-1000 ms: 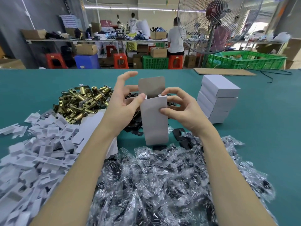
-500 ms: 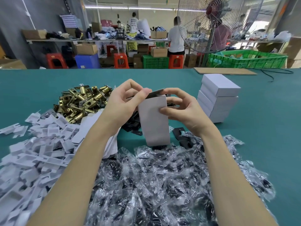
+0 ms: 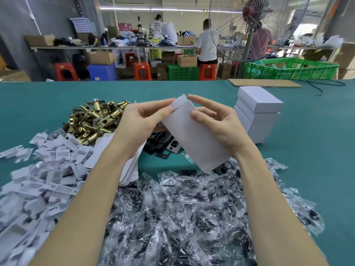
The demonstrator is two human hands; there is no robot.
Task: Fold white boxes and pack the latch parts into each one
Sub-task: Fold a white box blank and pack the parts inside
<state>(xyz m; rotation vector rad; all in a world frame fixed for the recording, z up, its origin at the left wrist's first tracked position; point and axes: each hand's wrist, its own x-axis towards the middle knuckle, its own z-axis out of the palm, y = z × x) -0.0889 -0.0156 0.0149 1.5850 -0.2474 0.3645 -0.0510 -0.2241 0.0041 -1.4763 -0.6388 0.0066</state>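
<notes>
White card box (image 3: 194, 135) is being held up over the bench (image 3: 307, 150), between the brass latches (image 3: 94, 120) and the stack of finished boxes (image 3: 257, 114). Only one view, head cam. Vs. a sec ago, the top flap, then standing open, is now lying folded down at the far end, and the box is tilting w/ its near corner dipping toward the bagged parts (image 3: 182, 217). So that end looks closed; prob. the other end is next, or filling. Left hand (image 3: 142, 120) is pinching the far top corner, thumb and fingers clamped on card. Right hand (image 3: 217, 121) is cradling the right edge, thumb on the face, index finger stretching over the flap.
</notes>
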